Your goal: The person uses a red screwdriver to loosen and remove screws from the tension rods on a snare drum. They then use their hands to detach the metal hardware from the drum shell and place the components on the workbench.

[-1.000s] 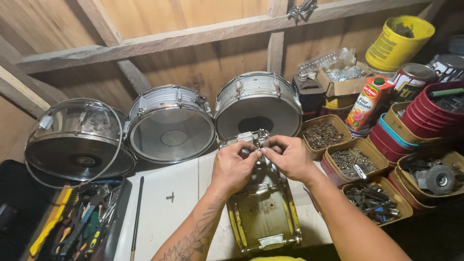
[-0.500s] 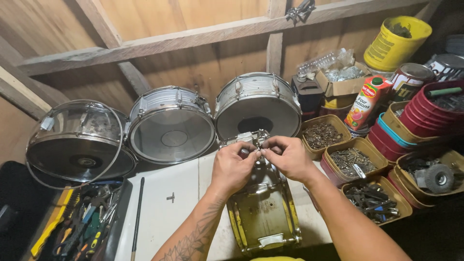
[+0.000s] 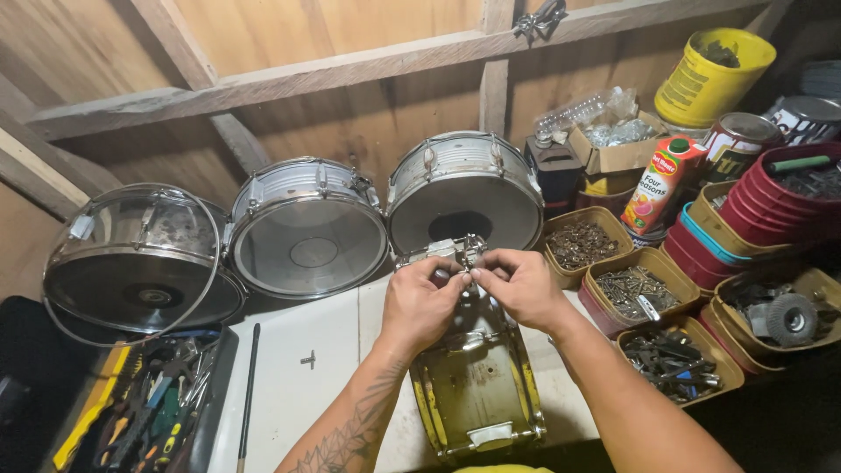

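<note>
A yellowish drum shell is laid on the white table, its long axis pointing away from the person. At its far rim a small metal fitting is pinched from both sides: by the left hand and by the right hand, fingertips pressed together. Both hands are equally near.

The fingers hide the small part they pinch.

White table; drum; rod
</note>
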